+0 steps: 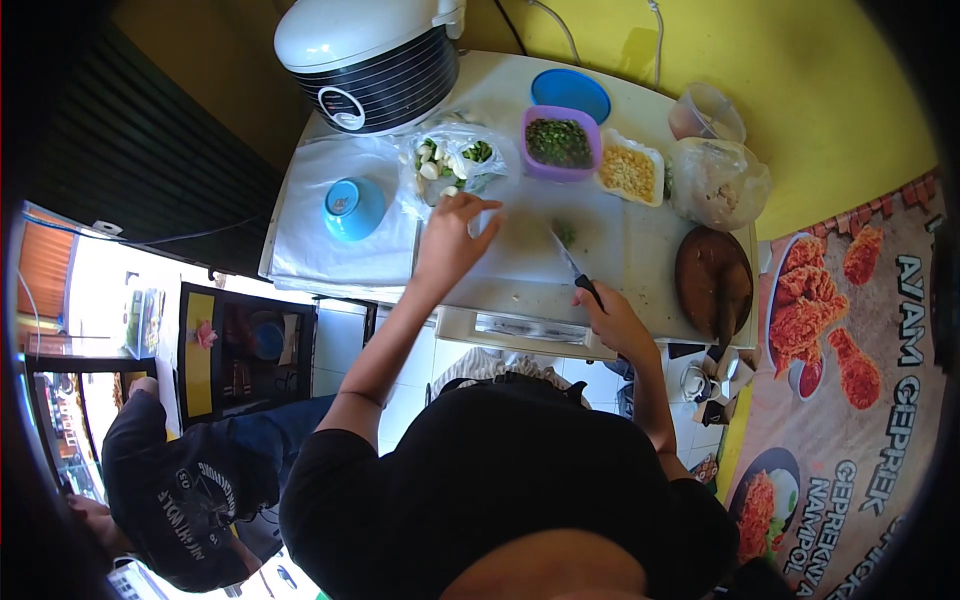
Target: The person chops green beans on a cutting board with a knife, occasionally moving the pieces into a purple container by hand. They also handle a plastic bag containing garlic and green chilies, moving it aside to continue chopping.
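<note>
My left hand [456, 238] is over the near edge of a clear plastic bag [490, 190] of peeled garlic cloves [429, 170] and green pieces. Its thumb and forefinger are apart, and I see nothing between them. My right hand [617, 323] grips the black handle of a knife [572, 258], whose blade points away from me over a translucent cutting mat [520, 245]. Beside the blade tip is a small heap of chopped greens [565, 234]. Behind the mat stand a purple tub [560, 172] of chopped greens and a white tray [657, 190] of chopped yellowish pieces.
An upturned blue bowl [353, 209] sits on white sheets at the left, below a rice cooker [372, 70]. A stone mortar with a pestle [712, 280], a filled plastic bag [718, 185] and a clear tub [708, 113] stand right. Another person [190, 480] is at lower left.
</note>
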The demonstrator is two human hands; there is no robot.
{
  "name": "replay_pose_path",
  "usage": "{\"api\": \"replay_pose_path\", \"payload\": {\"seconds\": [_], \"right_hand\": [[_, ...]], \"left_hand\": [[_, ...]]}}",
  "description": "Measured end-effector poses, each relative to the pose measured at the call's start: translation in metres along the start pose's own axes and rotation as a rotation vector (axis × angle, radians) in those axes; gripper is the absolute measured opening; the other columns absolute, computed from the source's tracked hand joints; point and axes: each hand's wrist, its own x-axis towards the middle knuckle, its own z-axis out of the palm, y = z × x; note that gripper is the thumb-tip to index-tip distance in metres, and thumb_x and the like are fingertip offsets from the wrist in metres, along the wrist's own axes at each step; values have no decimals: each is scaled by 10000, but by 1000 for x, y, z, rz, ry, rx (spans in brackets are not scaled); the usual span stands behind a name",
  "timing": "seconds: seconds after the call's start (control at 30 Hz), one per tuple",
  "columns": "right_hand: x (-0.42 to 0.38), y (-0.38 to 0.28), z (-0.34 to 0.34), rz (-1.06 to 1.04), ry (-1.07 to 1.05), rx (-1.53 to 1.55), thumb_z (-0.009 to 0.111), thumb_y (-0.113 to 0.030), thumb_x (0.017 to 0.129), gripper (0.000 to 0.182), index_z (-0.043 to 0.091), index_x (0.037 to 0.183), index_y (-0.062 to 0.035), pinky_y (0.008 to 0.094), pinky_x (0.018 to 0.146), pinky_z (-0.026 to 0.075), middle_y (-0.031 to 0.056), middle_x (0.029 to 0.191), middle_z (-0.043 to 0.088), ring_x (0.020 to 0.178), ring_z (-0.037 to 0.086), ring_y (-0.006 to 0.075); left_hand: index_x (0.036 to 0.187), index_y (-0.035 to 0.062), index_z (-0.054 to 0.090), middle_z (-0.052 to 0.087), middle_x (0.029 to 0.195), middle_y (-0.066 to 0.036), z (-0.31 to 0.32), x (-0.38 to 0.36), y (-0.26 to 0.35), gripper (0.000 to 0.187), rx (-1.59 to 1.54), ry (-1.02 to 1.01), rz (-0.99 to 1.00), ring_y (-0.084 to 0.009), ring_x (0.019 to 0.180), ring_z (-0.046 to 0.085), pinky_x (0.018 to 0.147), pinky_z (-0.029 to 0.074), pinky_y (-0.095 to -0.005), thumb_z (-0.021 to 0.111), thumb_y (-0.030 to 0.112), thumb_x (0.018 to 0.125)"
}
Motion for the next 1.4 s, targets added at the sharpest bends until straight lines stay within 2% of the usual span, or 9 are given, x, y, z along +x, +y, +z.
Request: {"api": "replay_pose_path", "payload": {"seconds": [0.07,0.27,0.37,0.5,0.63,1.0,1.2,1.27,1.4], "right_hand": [[-2,-15,-8,147,-8,28,450,-312,969,324,576,898,-22,313,578,394,76,620,479,573,471,151],[2,-34,-15,251,-47,109,460,-319,971,316,585,914,-35,282,526,351,8,591,409,540,404,99],[12,-14,-9,46,-19,88,451,-333,983,287,564,935,-73,225,390,294,-54,538,356,412,332,45],[15,-32,-13,151,-49,121,462,-323,974,310,583,926,-42,257,479,319,-16,579,382,482,344,76],[22,-31,-15,141,-63,112,463,-325,975,308,581,917,-46,260,473,321,-30,572,377,477,349,73],[26,-18,-10,27,-81,33,467,-317,968,317,587,915,-29,285,531,369,22,605,436,528,414,116],[20,-8,-6,0,-74,33,470,-340,977,295,586,948,-71,230,441,303,-50,583,360,467,329,48],[16,-17,-6,63,-82,-17,473,-318,961,326,581,914,-14,322,621,407,84,656,498,620,483,177],[12,-17,-2,42,-80,-43,470,-313,963,322,578,910,-14,321,627,407,84,657,496,625,484,176]], "left_hand": [[940,84,712,642,882,-138,-18,11,-21,172,68,121,34,-320,840,581,780,469,-397,687,155,786],[904,134,733,623,981,-71,-58,36,-49,160,414,398,-12,-288,861,560,808,455,-382,717,179,751],[891,183,754,611,1112,-83,-66,44,-50,165,445,289,-125,-296,985,547,866,442,-393,748,205,728],[901,248,762,459,1383,-78,-50,51,-71,181,609,205,-99,-331,1260,380,1032,307,-476,734,264,723],[883,238,758,409,1428,-87,-39,56,-89,157,655,189,11,-331,1320,331,1076,252,-510,671,281,759],[867,184,742,457,1377,-147,-47,40,-72,298,607,-35,-85,-356,1348,290,1097,161,-584,731,444,722],[850,182,749,486,1346,-159,-54,35,-61,348,599,-17,-101,-348,1343,302,1095,152,-584,744,496,699],[843,182,754,496,1334,-160,-51,36,-63,334,600,16,-99,-348,1335,314,1092,159,-580,738,488,710],[802,189,758,517,1306,-141,-33,38,-75,291,617,102,-175,-339,1326,328,1088,172,-575,721,465,718]]}}
